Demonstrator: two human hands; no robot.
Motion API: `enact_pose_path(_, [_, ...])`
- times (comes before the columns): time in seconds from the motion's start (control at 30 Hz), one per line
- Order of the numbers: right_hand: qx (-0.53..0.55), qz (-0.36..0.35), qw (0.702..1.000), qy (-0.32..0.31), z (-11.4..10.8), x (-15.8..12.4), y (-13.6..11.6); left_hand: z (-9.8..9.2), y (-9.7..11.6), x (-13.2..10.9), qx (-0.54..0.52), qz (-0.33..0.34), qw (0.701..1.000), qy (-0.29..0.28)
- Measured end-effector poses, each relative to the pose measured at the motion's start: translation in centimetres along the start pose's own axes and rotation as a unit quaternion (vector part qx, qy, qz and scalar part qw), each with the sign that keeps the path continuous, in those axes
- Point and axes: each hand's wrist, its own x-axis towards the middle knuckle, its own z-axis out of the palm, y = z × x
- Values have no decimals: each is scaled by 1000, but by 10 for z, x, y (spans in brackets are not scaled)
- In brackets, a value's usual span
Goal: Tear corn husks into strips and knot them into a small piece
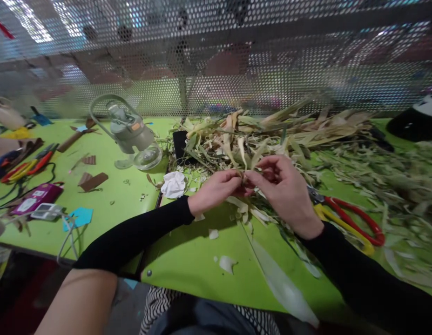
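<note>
My left hand [216, 190] and my right hand [284, 190] meet over the green table [188, 260], both in black sleeves. Their fingertips pinch the base of a bundle of dried corn-husk strips [242, 156] that fans upward from between them. A long pale husk leaf [279, 279] trails from the bundle toward the table's near edge. Behind the hands lies a large heap of dried husks and stalks [289, 128].
Red-and-yellow-handled scissors [345, 221] lie right of my right hand. A crumpled white paper [173, 184], a small desk fan [130, 132] and a black block [181, 145] sit to the left. Tools, cables and cardboard scraps [92, 180] cover the far left. A perforated metal screen [216, 56] backs the table.
</note>
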Motion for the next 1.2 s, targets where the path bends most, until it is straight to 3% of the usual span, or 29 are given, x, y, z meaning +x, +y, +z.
enact_pose_path(0.13, [-49,-48,997,-23,2,-4,1,-3,-5,3,16,18,1000,-19])
enact_pose_path(0.23, [-60,-28,997,-46,3,-4,4,-5,-9,5,37,27,999,-15])
enact_pose_path(0.43, [-36,-8,999,-34,2,-1,4,-8,-12,5,123,63,990,-10])
enact_pose_path(0.63, [102,96,988,-65,0,1,-2,-7,-11,4,-24,37,999,-15])
enact_pose_path(0.93, [50,92,991,-83,-3,4,-4,-2,-6,-1,-52,-1,998,-17])
enact_pose_path(1.1, [94,130,985,-71,-4,5,1,1,-1,-1,-86,-28,996,15])
enact_pose_path(1.2, [112,115,986,-52,-2,4,4,0,-1,1,-110,-29,993,26])
